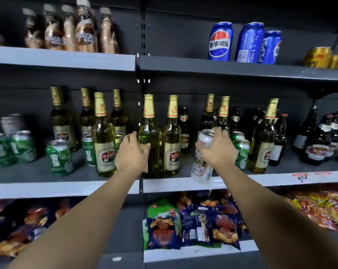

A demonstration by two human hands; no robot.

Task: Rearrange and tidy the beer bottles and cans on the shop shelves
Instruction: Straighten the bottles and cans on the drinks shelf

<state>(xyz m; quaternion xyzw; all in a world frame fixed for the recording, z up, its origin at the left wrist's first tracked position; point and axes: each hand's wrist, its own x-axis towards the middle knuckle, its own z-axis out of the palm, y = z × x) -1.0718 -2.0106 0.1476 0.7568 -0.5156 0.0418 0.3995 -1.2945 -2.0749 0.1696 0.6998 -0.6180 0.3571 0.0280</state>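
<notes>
Risk number one here is that white can (202, 154): it's tilted and hanging right over the front edge of the middle shelf (280, 179), so if the grip slips it drops onto the snack bags (191, 228) below. The right hand (215, 150) has its fingers curled round the can from the top and side, a proper grab, not just a touch.

Second worry is the clear beer bottle (149, 136) near the front edge, by the shelf join. The left hand (132, 152) is wrapped round its body, thumb on the front. It's touching the next bottle (172, 136) on its right, so a careless pull could knock that one, I reckon.

Green cans (60, 157) sit scattered toward the shelf's left end, another few (241, 152) just behind the white can, dark bottles (315, 140) at the right end. Still plenty to tidy.
</notes>
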